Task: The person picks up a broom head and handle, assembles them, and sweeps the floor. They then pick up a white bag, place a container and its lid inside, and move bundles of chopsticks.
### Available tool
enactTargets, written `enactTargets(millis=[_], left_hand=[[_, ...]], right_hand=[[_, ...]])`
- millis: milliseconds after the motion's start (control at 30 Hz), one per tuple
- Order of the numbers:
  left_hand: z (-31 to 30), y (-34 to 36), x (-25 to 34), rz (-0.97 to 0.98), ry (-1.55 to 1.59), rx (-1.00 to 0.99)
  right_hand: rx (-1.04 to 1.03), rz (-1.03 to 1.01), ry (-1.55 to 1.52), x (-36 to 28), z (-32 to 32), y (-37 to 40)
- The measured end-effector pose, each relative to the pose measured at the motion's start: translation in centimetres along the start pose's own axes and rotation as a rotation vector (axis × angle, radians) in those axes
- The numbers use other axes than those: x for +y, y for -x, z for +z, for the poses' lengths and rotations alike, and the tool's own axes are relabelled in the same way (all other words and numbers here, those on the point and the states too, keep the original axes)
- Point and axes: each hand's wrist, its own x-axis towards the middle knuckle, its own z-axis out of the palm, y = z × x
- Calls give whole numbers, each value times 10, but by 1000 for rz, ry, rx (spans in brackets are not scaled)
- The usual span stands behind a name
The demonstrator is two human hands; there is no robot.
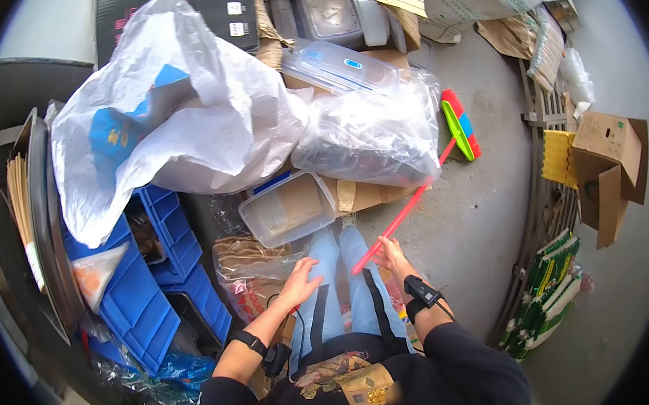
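Observation:
A broom (408, 210) with a red handle, a green head and red and blue bristles slants across the floor in front of my legs. Near the handle's end, my right hand (390, 256) is closed around it. My left hand (298, 282) holds nothing; its fingers are apart, just over my left knee. Ahead of that hand lies a clear plastic tub (287, 209), tilted on its side. Beside my left leg is a clear bag (243, 272) of brown, paper-like pieces. A plastic-wrapped bundle (369, 135) sits beyond the tub, close to the broom head.
A large white sack (205, 113) spreads over the left side above blue crates (124, 299). Lidded plastic boxes (326, 14) stand at the back. Along the right are a slatted rack (541, 180), an open cardboard box (611, 156) and green packets (545, 289). Grey floor (467, 253) runs between.

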Motion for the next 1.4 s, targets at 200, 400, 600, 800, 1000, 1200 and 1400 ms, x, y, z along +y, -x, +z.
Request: enactTargets(millis=[200,400,600,800,1000,1200,1400], left_hand=[[-15,-26,24,187,-111,87],[17,-58,74,97,380,-179],[32,-66,59,-45,149,-135],[66,-56,43,-135,278,-62],[74,-43,61,-292,272,41],[86,-37,64,-314,389,66],[74,-39,76,-372,356,4]], right_hand=[[-304,38,-227,-27,10,-19],[-544,-52,-25,-42,10,17],[-609,-251,1017,-127,43,85],[-230,-1088,190,-324,103,-1],[-65,-815,281,-398,152,-116],[-319,-571,-49,-403,165,-105],[-636,-471,-420,-400,197,-20]])
